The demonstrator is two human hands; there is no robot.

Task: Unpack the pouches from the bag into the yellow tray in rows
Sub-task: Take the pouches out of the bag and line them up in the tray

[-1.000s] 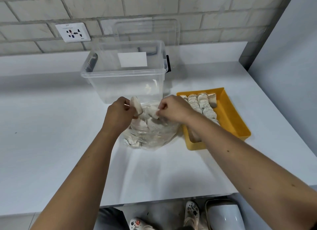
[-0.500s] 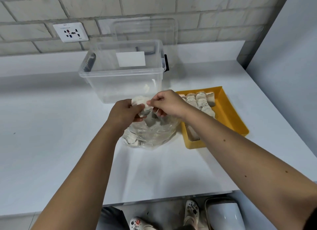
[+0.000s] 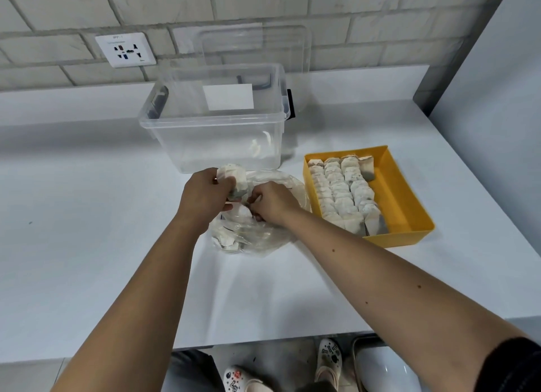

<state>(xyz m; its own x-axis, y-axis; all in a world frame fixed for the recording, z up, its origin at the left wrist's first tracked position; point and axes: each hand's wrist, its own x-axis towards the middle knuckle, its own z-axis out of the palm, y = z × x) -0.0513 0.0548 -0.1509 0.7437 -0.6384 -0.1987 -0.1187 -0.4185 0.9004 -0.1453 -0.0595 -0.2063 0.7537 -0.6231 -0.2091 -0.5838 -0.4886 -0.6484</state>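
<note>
Paper pouches point(image 3: 234, 176), a small bunch of them, are clamped between the thumb and curled fingers point(image 3: 217, 181) of the left hand point(image 3: 205, 197), held just above the mouth of the bag point(image 3: 257, 233). The bunch looks loosely stacked. If that grip slackens while the other hand works, I judge it could fan out and drop a pouch back into the bag or onto the white table point(image 3: 87, 216).

The right hand point(image 3: 273, 201) has its fingers curled down into the bag's opening, just beside the bunch. Whether they pinch a pouch or only the clear film I cannot tell. If it is the film, a pull could drag the light bag and spill the pouches lying in it.

Further out, just beside the bag on its right, the yellow tray point(image 3: 409, 216) holds rows of pouches point(image 3: 342, 192) along its left side. A hurried drop there could topple those leaning rows. Behind the bag stands a clear bin point(image 3: 216, 134).
</note>
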